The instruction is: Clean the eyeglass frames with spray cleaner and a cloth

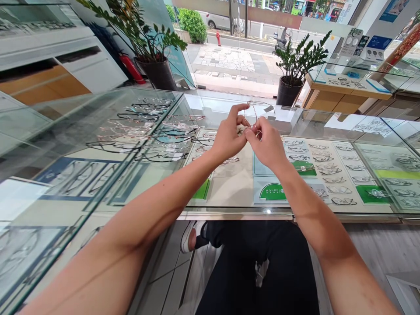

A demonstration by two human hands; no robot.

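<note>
A shop interior with a street beyond the glass front forms the background: two potted plants, one on the left [157, 48] and one on the right [300, 61], stand behind a glass counter [236, 211]. In the head view, many spectacle frames [136, 116] are spread over the left part of the counter, and rows of display glasses [343, 201] show through the glass on the right, near a green sign [272, 192].

The task's thing, a thin-rimmed pair of glasses [255, 114], is held up above the counter between the two hands. The left hand [229, 134] is narrowed around what looks like a pale cloth [241, 129], its index finger raised. The right hand [267, 142] pinches the glasses low, thumb close to the left thumb; the exact contact is partly hidden by the fingers.

The step in hand appears to be close handling of this one pair, perhaps wiping it. The next move calls for a light, steady pinch, since the slender rim could probably bend under uneven pressure.
</note>
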